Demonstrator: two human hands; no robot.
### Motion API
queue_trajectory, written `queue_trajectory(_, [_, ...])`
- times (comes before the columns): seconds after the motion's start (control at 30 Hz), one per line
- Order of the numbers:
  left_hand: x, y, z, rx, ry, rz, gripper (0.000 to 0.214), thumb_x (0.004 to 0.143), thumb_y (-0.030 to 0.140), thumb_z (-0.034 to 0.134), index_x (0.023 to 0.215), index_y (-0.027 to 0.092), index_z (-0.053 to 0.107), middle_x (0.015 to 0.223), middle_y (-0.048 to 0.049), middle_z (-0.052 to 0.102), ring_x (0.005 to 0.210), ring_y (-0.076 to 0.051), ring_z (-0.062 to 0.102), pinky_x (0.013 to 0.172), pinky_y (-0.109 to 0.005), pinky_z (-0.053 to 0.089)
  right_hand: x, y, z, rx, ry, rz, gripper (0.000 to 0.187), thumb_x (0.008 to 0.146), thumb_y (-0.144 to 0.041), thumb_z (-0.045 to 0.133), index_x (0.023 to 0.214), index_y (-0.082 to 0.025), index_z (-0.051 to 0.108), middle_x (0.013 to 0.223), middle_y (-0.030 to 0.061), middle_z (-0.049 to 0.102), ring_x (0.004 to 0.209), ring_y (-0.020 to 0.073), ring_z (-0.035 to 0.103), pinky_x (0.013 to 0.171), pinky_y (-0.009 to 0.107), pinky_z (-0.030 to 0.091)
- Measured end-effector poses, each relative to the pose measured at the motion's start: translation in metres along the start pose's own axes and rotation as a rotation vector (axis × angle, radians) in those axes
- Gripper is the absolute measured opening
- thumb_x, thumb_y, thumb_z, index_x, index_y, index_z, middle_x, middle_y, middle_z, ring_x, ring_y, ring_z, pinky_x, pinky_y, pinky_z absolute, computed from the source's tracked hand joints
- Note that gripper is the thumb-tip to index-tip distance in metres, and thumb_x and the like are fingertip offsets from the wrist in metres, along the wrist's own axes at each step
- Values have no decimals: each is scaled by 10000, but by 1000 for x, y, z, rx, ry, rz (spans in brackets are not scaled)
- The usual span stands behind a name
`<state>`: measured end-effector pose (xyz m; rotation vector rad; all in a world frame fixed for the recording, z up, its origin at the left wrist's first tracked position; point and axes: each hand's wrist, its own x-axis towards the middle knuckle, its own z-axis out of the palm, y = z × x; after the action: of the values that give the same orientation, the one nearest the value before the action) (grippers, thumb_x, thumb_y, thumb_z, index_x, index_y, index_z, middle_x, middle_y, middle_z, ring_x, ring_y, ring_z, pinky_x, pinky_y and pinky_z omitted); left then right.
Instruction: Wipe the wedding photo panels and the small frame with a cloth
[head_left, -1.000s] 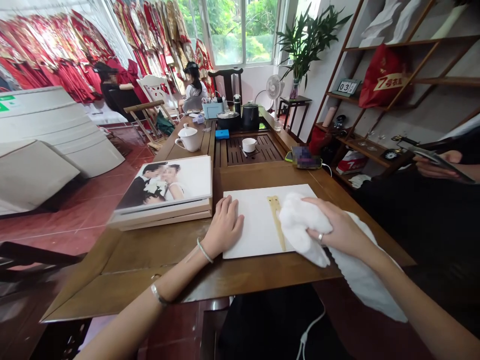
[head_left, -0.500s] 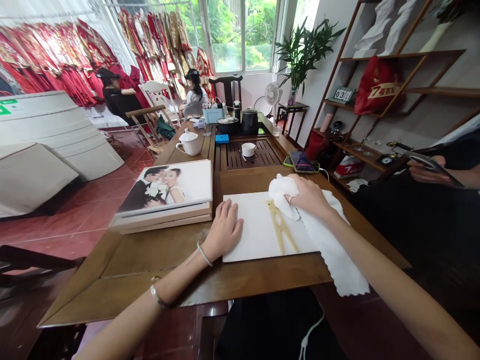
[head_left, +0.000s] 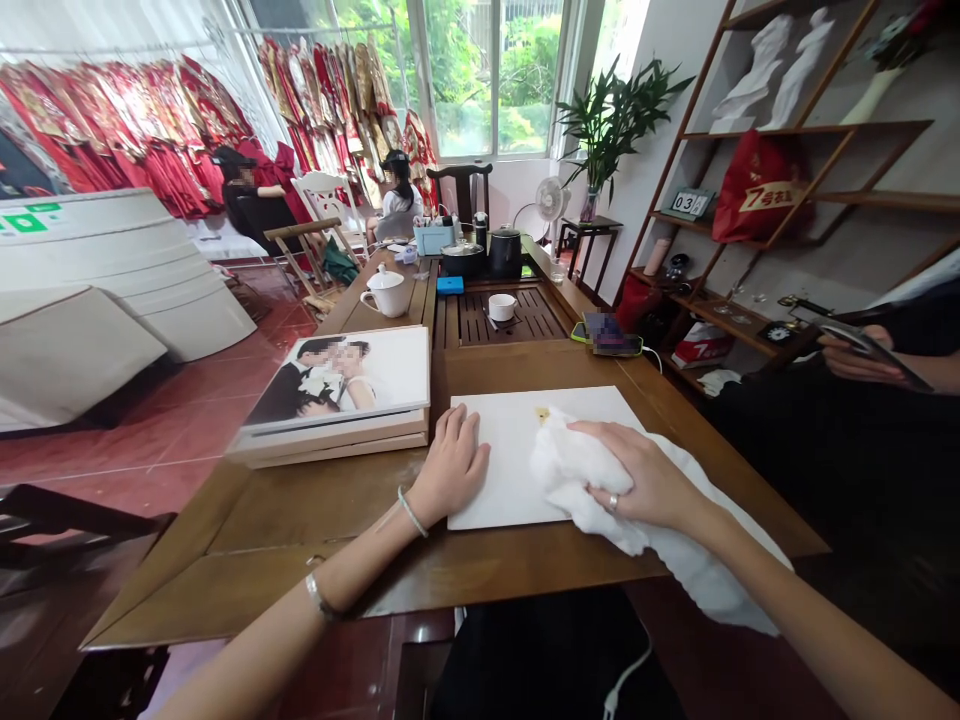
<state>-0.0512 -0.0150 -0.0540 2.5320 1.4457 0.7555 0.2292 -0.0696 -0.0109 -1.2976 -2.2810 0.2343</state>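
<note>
A white rectangular panel [head_left: 499,480] lies flat on the brown wooden table [head_left: 315,520] in front of me. My left hand [head_left: 454,465] rests flat on the panel's left edge, fingers stretched out. My right hand [head_left: 637,470] grips a bunched white cloth [head_left: 577,465] and presses it on the panel's right half. The cloth's loose end trails under my right forearm, over the table's front edge. Only the top tip of a yellowish flat piece [head_left: 541,414] shows above the cloth; the rest of it is covered.
Left of the panel sits a stack of framed photos [head_left: 337,385], a couple's picture on top. A lidded white cup [head_left: 387,292], a small white cup [head_left: 501,306] and phones [head_left: 611,335] stand farther back. At right, a person's hand [head_left: 862,355] holds a phone.
My right hand has drawn the cloth down toward me, over the yellowish A-shaped piece. My left hand stays on the panel's left edge. The view has tilted slightly.
</note>
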Motion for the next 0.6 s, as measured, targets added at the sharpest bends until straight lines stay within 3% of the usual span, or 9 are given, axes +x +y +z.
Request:
queue_trajectory(0.13, [0, 0, 1, 1, 16, 4, 390, 938, 289, 408, 1292, 134, 454, 1399, -214, 455, 1372, -345, 357, 1093, -606, 355, 35, 10, 7, -60, 41, 113, 576, 725, -266, 600, 1291, -237, 501, 1201, 97, 652, 1085, 329, 595, 906, 471, 462])
queue_trajectory(0.3, [0, 0, -1, 5, -1, -5, 397, 942, 297, 398, 1287, 110, 459, 1408, -238, 439, 1371, -355, 347, 1094, -608, 348, 84, 5, 15, -176, -58, 197, 558, 773, -315, 594, 1310, -197, 499, 1173, 115, 659, 1028, 347, 579, 851, 463, 434])
queue_trajectory(0.47, [1, 1, -3, -15, -27, -4, 428, 943, 296, 397, 1313, 86, 433, 1420, -245, 411, 1382, -355, 324, 1117, -595, 323, 108, -14, 26, -239, -129, 80, 569, 770, -315, 613, 1312, -180, 506, 1212, 129, 642, 1022, 340, 568, 845, 452, 408])
queue_trajectory(0.6, [1, 2, -4, -16, -24, 1, 407, 931, 256, 386, 1303, 103, 447, 1411, -225, 428, 1378, -342, 333, 1123, -586, 324, 98, -20, 30, -149, -141, -59, 600, 737, -317, 653, 1305, -181, 514, 1262, 139, 621, 1042, 328, 566, 864, 448, 412])
